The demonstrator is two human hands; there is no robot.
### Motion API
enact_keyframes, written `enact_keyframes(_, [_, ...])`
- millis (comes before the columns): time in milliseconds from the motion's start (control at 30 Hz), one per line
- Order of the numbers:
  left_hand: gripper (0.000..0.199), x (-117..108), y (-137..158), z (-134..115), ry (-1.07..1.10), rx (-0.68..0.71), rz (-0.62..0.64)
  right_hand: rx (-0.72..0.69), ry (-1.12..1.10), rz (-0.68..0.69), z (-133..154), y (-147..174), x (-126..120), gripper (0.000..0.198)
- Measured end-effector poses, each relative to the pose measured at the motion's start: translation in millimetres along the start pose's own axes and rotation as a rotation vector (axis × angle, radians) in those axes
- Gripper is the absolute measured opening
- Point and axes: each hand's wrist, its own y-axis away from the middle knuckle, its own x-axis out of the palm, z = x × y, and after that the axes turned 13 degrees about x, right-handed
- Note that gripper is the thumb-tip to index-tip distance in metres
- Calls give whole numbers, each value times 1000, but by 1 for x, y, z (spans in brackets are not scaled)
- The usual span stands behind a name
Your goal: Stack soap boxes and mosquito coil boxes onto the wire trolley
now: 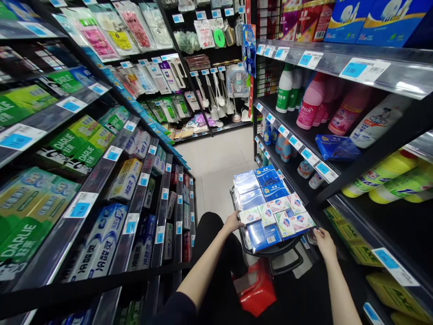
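From where I stand, the stacking looks well advanced: the basket, right of centre in the lower half of the frame, is loaded up to its rim or above it. Blue boxes lie flat across the far half of the load, with another at its near edge, and white soap boxes sit in a patch between them, on the middle and right. The top is fairly orderly but not quite level, and I see little room left in it. How many layers lie underneath is hidden, so I can't judge the whole count.

The left hand is at the left side of the load, fingertips by the end of a soap box; whether it grips the rim or merely rests there, I can't tell. The right hand is at the near right corner, fingers bent in towards the basket's edge, and its hold is just as unclear. Neither hand has a box lifted clear.

A blue pack lies on the right-hand shelf beside pink bottles; nothing shows whether it belongs with this load. Toothpaste boxes fill the racks at lower left, out of the hands' reach.
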Motion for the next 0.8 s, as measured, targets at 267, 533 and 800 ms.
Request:
enact_keyframes(267, [63, 5, -4, 2, 61, 8, -73, -29, 51, -18, 23, 1, 15, 55])
enact_keyframes(533, [65, 8, -6, 5, 53, 12, -98, -47, 60, -85, 28, 7, 16, 48])
enact_keyframes(800, [63, 6, -4, 1, 64, -2, -91, -39, 17, -102, 28, 2, 17, 46])
